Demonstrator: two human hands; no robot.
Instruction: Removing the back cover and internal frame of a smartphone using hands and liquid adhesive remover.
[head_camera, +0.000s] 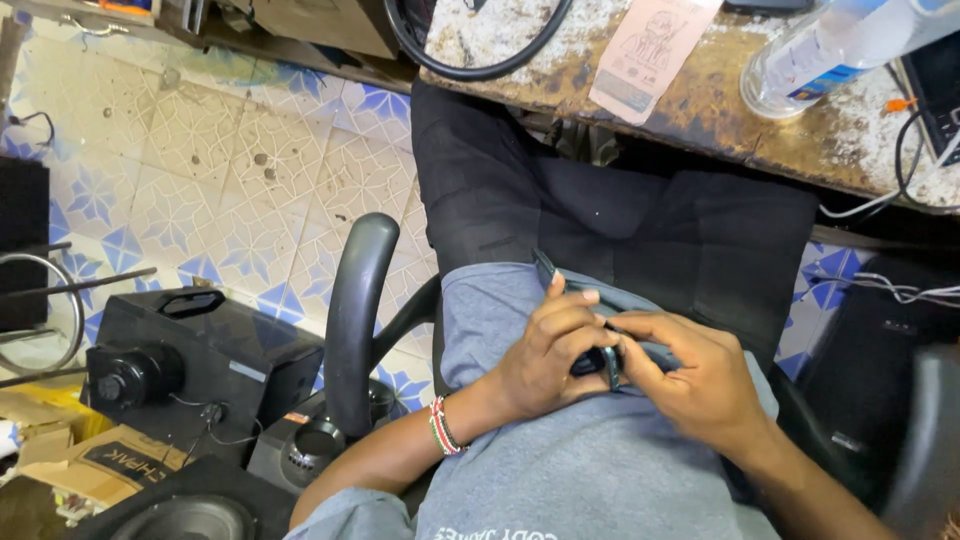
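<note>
Your left hand (550, 350) wraps its fingers around a slim, dark, flat phone-like device (580, 320), held edge-up over your lap against your grey cotton T-shirt (560, 470). Your right hand (690, 375) meets it from the other side, fingertips pinching the device's lower end, so both hands are clamped together on it. A beaded red, white and green wristband (442, 427) circles your left wrist. The curved black chair armrest (355, 310) stands just beside it. Ahead, a worn, rust-stained workbench (700, 110) carries a clear plastic bottle (830, 50).
</note>
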